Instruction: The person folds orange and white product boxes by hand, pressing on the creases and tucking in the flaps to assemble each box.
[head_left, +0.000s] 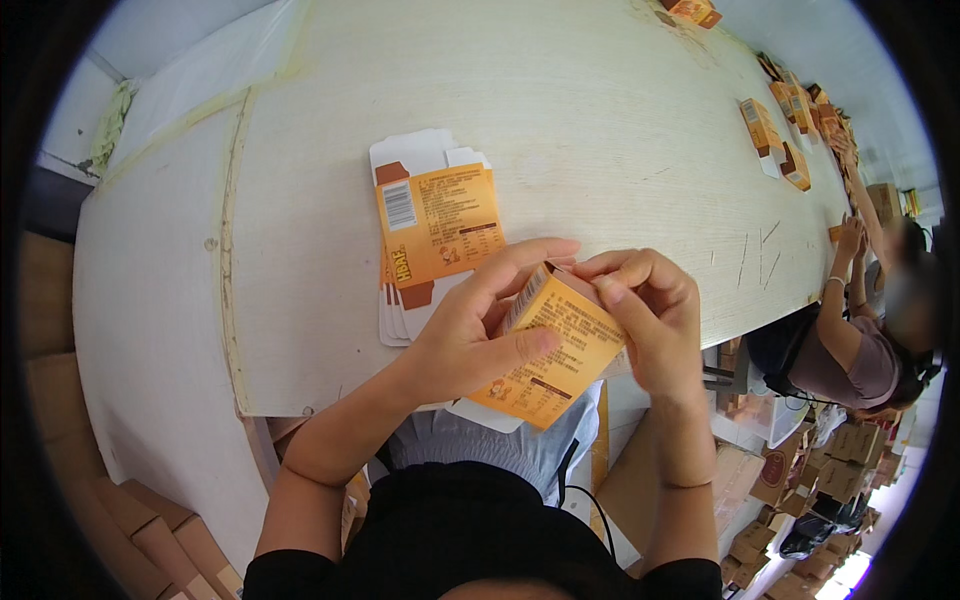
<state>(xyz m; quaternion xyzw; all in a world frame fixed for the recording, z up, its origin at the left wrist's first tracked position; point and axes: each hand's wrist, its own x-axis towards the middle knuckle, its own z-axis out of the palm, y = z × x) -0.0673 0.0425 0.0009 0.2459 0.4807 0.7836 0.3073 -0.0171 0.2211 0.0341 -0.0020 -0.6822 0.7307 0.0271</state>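
A small orange printed paperboard carton (566, 349), squared up into a box, is held above the table's front edge. My left hand (480, 330) grips it around the sides, thumb across the printed panel. At its upper end my right hand (649, 315) pinches the brown closing flap between thumb and fingers. A white flap hangs out at the carton's lower end. Just beyond my left hand lies a stack of flattened cartons (442, 217) with white and brown flaps, the top one showing a barcode and print.
Folded orange cartons (761, 127) stand at the table's far right, where two people (847, 337) sit with hands among them. One more carton (694, 11) lies at the far edge. Brown cardboard boxes (150, 536) stand at lower left; others (840, 457) are piled at lower right.
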